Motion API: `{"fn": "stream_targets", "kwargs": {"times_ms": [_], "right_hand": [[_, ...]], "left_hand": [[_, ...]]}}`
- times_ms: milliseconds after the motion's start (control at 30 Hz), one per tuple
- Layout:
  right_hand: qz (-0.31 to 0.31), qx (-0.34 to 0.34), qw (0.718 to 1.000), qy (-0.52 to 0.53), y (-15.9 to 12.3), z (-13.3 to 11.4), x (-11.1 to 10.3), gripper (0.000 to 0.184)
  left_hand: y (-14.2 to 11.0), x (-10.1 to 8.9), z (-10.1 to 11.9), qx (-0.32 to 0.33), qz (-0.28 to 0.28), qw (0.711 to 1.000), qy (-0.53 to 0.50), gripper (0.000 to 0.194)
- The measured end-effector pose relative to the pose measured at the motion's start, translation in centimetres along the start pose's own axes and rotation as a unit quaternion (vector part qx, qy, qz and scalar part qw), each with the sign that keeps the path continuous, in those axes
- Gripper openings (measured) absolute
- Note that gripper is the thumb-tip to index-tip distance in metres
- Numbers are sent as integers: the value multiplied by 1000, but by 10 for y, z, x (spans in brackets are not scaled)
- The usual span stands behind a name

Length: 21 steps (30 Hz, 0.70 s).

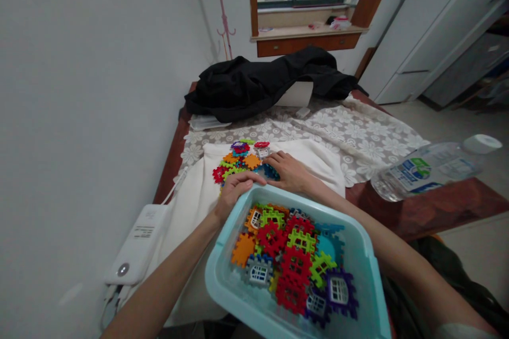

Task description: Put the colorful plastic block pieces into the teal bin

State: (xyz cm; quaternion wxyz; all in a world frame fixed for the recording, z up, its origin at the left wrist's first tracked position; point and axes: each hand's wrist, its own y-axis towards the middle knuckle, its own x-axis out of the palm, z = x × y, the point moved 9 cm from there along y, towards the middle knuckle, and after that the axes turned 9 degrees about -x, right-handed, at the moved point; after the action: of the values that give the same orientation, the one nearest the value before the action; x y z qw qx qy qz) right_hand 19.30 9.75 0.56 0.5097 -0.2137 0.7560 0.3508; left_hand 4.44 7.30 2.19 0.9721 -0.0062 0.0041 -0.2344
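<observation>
A light-blue plastic tub (371, 270) holds toothed, interlocking building pieces in red, green, orange, purple, grey and blue, some with white window inserts. Beyond its far rim, more of these colourful toothed pieces (230, 163) lie in a heap on a white cloth. My left hand (236, 188) is at the tub's far left corner, its fingers stretched out toward the heap, with nothing visible in them. My right hand (289, 171) reaches past the tub's far side. Its fingers and thumb curve around a dark-blue toothed piece (271, 171), partly hidden by the hand.
A large clear bottle (425, 169) with a white cap lies at the right. A white power unit (139, 243) with cables is at the left, by the wall. Black clothing (254, 85) is heaped at the table's far end, over a floral tablecloth (358, 124).
</observation>
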Motion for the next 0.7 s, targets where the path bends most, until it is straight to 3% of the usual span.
{"fn": "stream_targets", "kwargs": {"times_ms": [167,267,467,700], "right_hand": [[21,4,1000,16,1,8,5,38],[42,17,998,41,1,11,5,36],[108,17,990,90,-4,18,-3,37],[286,66,944,153,-19,41,-31,28]], "left_hand": [[-5,19,-14,-31,-115,990,-79,39],[-5,22,-22,-72,-125,982,-122,41],[-5,12,-15,-72,-28,994,-78,30],[-14,-3,-8,-32,60,996,-54,20]]}}
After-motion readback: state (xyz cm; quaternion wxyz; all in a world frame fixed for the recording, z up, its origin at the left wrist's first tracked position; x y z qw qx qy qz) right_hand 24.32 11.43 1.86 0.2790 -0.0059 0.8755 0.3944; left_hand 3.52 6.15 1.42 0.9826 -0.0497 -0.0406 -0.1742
